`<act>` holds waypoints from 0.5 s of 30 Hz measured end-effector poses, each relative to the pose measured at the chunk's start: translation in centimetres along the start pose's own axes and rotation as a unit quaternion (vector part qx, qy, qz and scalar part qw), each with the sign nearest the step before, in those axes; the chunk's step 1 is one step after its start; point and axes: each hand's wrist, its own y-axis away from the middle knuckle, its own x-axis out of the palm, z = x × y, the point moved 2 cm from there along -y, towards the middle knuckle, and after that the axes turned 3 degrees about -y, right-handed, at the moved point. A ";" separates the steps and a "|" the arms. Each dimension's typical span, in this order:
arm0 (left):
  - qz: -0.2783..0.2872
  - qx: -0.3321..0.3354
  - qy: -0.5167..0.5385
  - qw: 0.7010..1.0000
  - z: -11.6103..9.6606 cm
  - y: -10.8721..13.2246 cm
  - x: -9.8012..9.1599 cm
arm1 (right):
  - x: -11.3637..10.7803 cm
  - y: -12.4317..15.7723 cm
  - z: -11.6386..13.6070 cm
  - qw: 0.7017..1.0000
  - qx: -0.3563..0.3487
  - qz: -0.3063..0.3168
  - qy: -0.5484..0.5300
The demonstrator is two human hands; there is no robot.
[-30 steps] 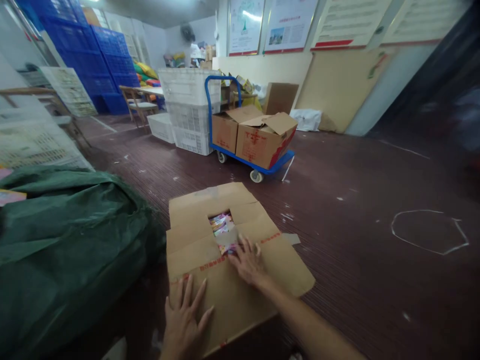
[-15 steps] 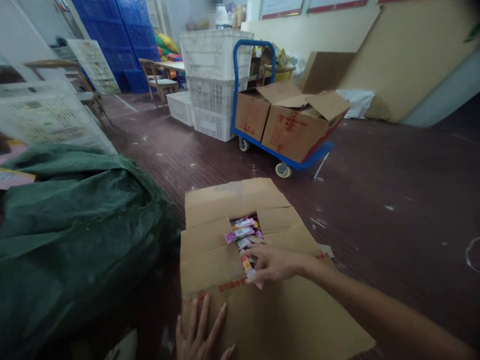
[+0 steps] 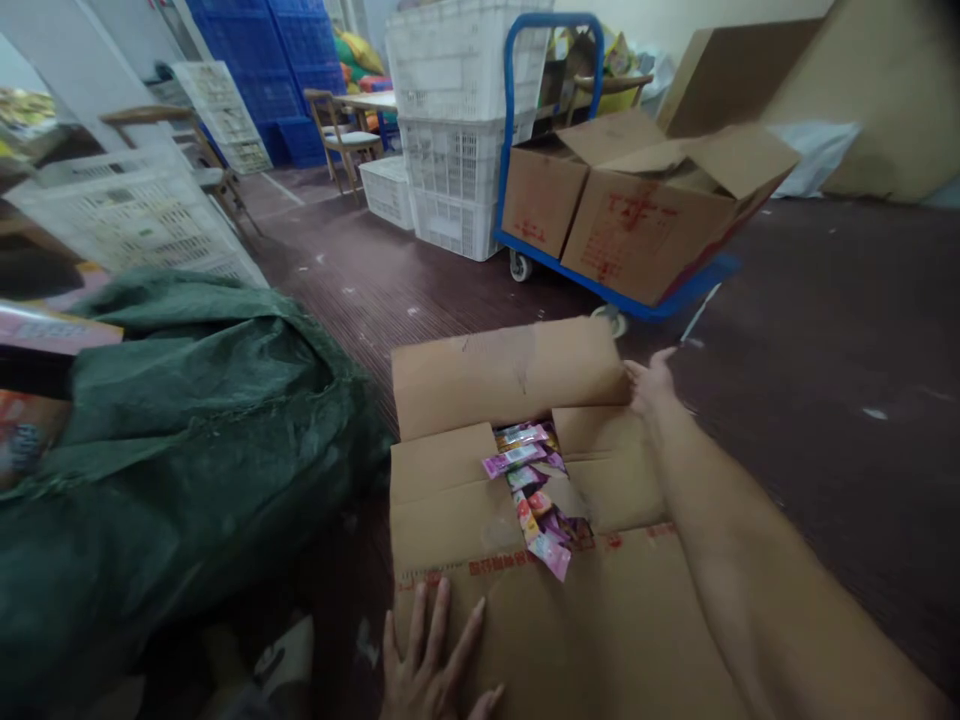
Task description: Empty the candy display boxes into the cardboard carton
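Spreading its grip wide at the near end of the carton (image 3: 645,640), our left hand (image 3: 429,655) is lying palm-down, fingers pointing away from us on the near flap (image 3: 555,620). That flap is lying flat, its red-printed edge running across the carton. Just past that edge, shiny packets (image 3: 517,458) are showing in the carton's central gap, a couple poking out over the cardboard. The left side flap (image 3: 446,490) and right side flap (image 3: 619,475) are lying folded inward, flanking it. By our judgement, three flaps are in place, while the far flap (image 3: 510,375), seemingly raised at a tilt, is not yet lying over the carton. Our right arm is stretching forward along the carton's right side, and our right hand (image 3: 651,385) is meeting the far flap's right end, thumb sticking outward; whether that grip is pinching cardboard, we cannot tell. Left of the carton a green sack (image 3: 172,400) is bulging; beyond the carton a blue trolley (image 3: 652,308) is carrying two open boxes (image 3: 630,235).
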 end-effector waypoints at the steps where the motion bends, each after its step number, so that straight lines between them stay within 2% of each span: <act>1: -0.002 0.001 0.004 1.000 0.1 0.0 -0.1 | -0.8 0.1 -0.5 0.999 0.013 0.015 -0.034; 4: -0.021 0.024 0.002 0.999 0.6 0.0 -0.2 | -3.2 0.9 -1.9 0.984 0.009 0.060 -0.169; 6: -0.040 0.044 -0.001 0.998 0.9 -0.1 -0.2 | -4.5 1.8 -3.0 0.973 0.003 0.089 -0.212; 8: -0.050 0.047 -0.002 0.998 1.1 -0.2 -0.2 | -5.5 2.6 -4.0 0.974 0.014 0.119 -0.191; 12: -0.031 0.043 -0.009 0.999 1.3 -0.4 -0.5 | -7.1 3.8 -4.9 0.967 0.016 0.217 -0.130; 15: -0.023 0.043 -0.014 0.999 1.5 -0.4 -0.5 | -7.7 4.3 -4.7 0.969 -0.012 0.245 -0.015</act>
